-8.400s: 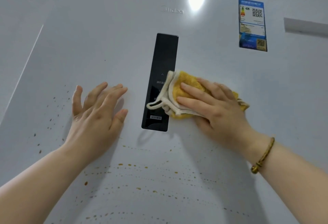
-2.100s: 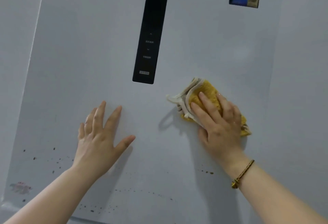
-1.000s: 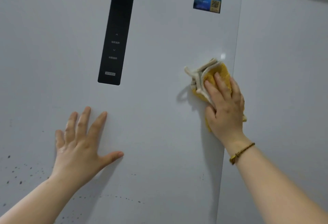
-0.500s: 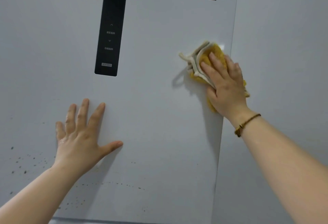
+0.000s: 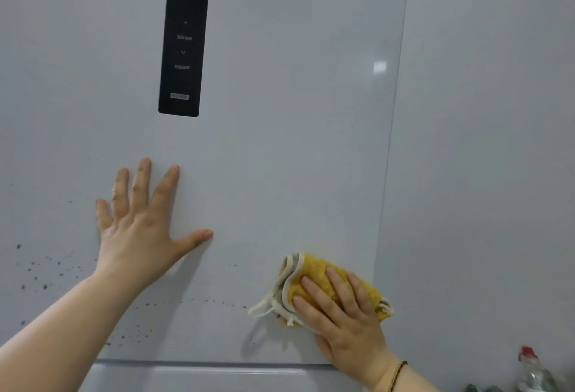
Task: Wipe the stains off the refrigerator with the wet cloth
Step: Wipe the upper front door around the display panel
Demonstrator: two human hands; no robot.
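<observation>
Pressing cloth (image 5: 314,273) flat against fridge door (image 5: 280,158) with right hand (image 5: 345,320), lower centre-right of frame, just above door's bottom edge (image 5: 217,363), cloth's right end at the door's right edge. Fingers (image 5: 314,296) straight and close together over the yellow wad, no pinch, no curl round it; thumb mostly out of sight. Bracing with left hand (image 5: 140,230) at mid-left of frame: palm on bare door, fingers spread, thumb out toward the cloth, holding nothing.

Relation that counts: stains (image 5: 146,304) all frame-left of cloth.
- Nearest: thin arc of specks (image 5: 214,301), starting just beside cloth's trailing white trim, running roughly level toward left forearm (image 5: 62,323).
- Lower: looser scatter (image 5: 133,335) near the bottom edge.
- Past the forearm, far left of frame: darker cluster (image 5: 34,270).

Long axis of the dirty band: about horizontal, along the door's lower strip. Looks clean above that, up to panel (image 5: 183,37).

Judging next move: sweep frame-left along the arc at the same height, trim side leading. Nearer by far: right hand; no cloth in left. Catch: left forearm lying across the band between arc and far cluster, so probably needs lifting or shifting to clear the path. Also worth watching the seam: lowest specks close to it, easy to miss on a level pass.
</observation>
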